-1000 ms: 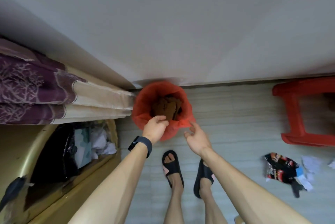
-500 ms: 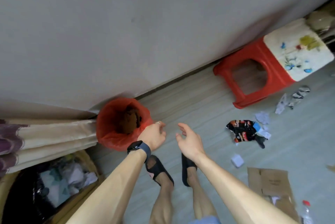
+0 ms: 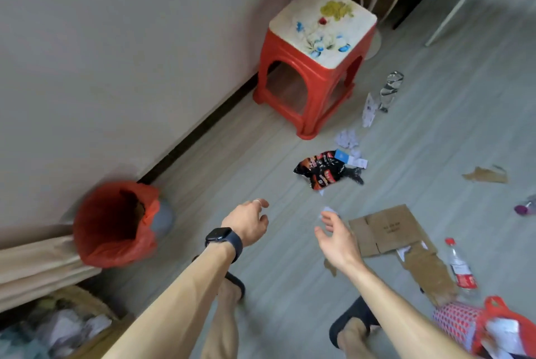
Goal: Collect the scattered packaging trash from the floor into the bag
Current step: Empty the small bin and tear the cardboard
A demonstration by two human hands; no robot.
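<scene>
Left hand: we see its grip apart, empty.
Right hand: grip apart, empty.
Red bag: near left, against the wall.
Black wrapper: on the floor, far of both hands.
Flattened cardboard: just right of the right hand.

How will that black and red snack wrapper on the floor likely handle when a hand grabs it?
The snack wrapper looks crumpled and flattened, so it is probably floppy and will fold rather than hold its shape. It seems empty, so likely very light. Its glossy surface hints it may be a little slippery, so pinching a raised crease would probably work better than sliding fingers under it.
</scene>
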